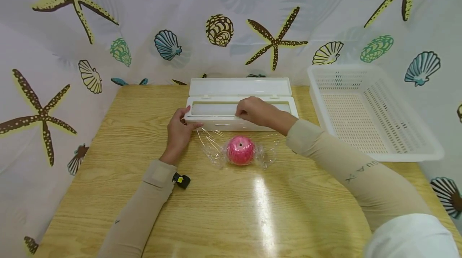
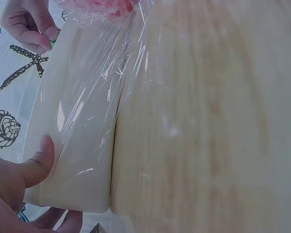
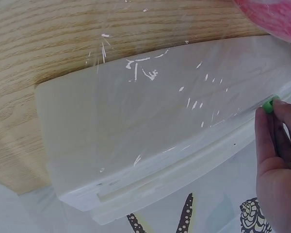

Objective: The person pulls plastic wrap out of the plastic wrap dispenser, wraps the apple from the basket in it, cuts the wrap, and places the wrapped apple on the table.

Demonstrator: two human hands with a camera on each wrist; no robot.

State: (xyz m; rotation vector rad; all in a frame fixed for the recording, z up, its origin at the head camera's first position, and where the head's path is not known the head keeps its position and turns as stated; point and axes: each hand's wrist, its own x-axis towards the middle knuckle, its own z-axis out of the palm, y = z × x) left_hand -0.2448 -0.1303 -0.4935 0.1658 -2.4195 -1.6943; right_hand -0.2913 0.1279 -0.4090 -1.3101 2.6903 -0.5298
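A white cling film dispenser (image 1: 223,124) stands near the back edge of the table, its lid (image 1: 240,86) raised behind and a white roll (image 1: 213,108) inside. My left hand (image 1: 178,131) grips its left end, thumb on the front wall. At the middle of the slot, my right hand (image 1: 258,111) pinches a small green slide cutter (image 3: 269,104), best seen in the right wrist view. Clear cling film (image 1: 211,149) runs down over the dispenser's front to a pink round apple-like thing (image 1: 240,153), which lies wrapped on the table just in front.
A white perforated plastic basket (image 1: 408,145) sits at the right of the wooden table (image 1: 202,218), beneath the right forearm's far side. Behind hangs a white curtain (image 1: 144,13) printed with starfish and shells. A small black device (image 1: 183,180) is strapped at the left wrist.
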